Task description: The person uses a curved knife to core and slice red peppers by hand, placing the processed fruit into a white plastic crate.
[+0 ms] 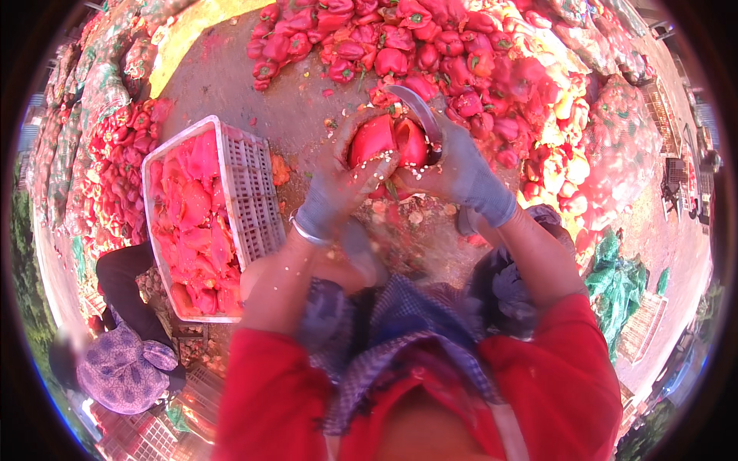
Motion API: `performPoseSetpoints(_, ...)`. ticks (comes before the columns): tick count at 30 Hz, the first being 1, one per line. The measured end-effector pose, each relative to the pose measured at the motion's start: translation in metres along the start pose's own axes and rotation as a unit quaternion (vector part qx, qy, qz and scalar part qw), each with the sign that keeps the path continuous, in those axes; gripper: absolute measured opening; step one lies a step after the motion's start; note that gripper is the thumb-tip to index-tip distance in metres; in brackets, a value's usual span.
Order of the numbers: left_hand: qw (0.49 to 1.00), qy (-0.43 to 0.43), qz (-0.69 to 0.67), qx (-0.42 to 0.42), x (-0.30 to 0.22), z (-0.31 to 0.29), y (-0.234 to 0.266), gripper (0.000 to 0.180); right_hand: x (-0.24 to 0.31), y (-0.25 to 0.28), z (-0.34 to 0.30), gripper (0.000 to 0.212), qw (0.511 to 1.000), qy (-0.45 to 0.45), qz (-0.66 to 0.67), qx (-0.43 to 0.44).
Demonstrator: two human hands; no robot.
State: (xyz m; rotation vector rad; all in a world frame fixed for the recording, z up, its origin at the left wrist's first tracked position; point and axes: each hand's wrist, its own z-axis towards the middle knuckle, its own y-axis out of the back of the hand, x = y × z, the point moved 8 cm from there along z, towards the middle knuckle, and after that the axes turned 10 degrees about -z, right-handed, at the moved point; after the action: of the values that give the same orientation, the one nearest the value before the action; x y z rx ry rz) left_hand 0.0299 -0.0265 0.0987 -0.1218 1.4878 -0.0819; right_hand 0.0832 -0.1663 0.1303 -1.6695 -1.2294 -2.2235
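Observation:
A red bell pepper (374,141), split open down the middle, is held up in front of me between both gloved hands. My left hand (336,187) wraps its left side, thumb pressed across the front. My right hand (461,169) grips a curved knife (415,103), whose blade arcs up behind the pepper, and also steadies the right part of the pepper. Its handle is mostly hidden in the glove. Pale seeds cling to both gloves and the cut edges. Below the hands, blurred scraps and seeds litter the ground.
To the left a white plastic crate (257,187) holds cut red pepper pieces (192,223). Whole red peppers (392,61) lie heaped ahead. Filled mesh sacks (621,127) stand at right, near green netting (617,284). Another person (127,369) sits at lower left.

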Motion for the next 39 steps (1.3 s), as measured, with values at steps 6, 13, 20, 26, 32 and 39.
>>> performPoseSetpoints(6,0.997,-0.075,0.001,-0.033,-0.005,0.0,0.006,0.059,0.002,0.001,-0.003,0.066,0.999,-0.015,0.047,-0.011)
performPoseSetpoints(13,0.992,-0.107,0.053,-0.048,-0.013,0.0,0.008,0.053,-0.001,-0.011,-0.001,0.075,0.994,-0.021,0.105,0.007)
performPoseSetpoints(20,0.997,-0.074,0.024,-0.008,-0.021,-0.005,0.008,0.052,0.001,-0.009,-0.003,0.078,0.995,-0.038,0.091,0.035)
performPoseSetpoints(26,0.998,-0.069,0.013,-0.003,-0.024,-0.005,0.01,0.051,0.004,-0.007,-0.005,0.082,0.996,-0.024,0.092,0.001)
performPoseSetpoints(32,0.998,-0.033,-0.032,-0.041,-0.011,-0.005,0.024,0.051,0.001,-0.004,-0.009,0.061,0.984,-0.084,0.157,-0.011)
performPoseSetpoints(39,0.994,-0.06,-0.031,-0.083,-0.019,-0.004,0.026,0.048,0.017,-0.017,0.005,0.093,0.979,-0.047,0.196,0.037)
